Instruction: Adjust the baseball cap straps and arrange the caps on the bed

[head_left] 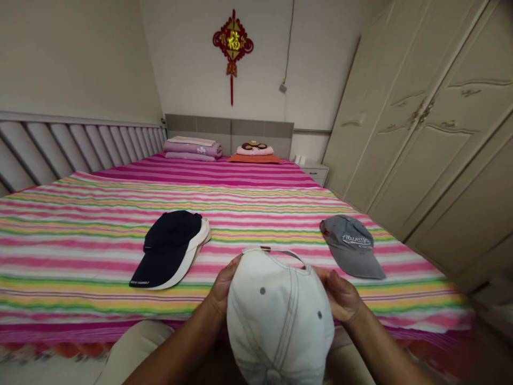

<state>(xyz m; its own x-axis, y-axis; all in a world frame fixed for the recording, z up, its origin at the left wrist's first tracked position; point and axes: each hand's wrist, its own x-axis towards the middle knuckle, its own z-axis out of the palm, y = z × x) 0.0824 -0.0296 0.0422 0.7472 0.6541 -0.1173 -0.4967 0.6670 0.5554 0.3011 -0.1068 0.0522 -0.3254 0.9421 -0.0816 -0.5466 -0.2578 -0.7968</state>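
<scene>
A white cap [280,315] is held up close to the camera, above the bed's near edge, its strap opening facing the bed. My left hand [225,283] grips its left side, with the fingers partly hidden behind the fabric. On the right side my right hand [339,294] holds the cap, thumb showing. A dark navy cap [170,243] lies to the left on the bed, over a cream cap [205,232] that peeks out at its right. To the right lies a grey cap [352,243] with white lettering.
A bed with a striped cover [248,206] spans the view. Folded bedding [192,149] and an orange-and-pink stack [254,154] sit at the headboard [256,131]. A railing [80,141] runs along the left; a wardrobe [401,133] and nightstand [315,172] stand at right.
</scene>
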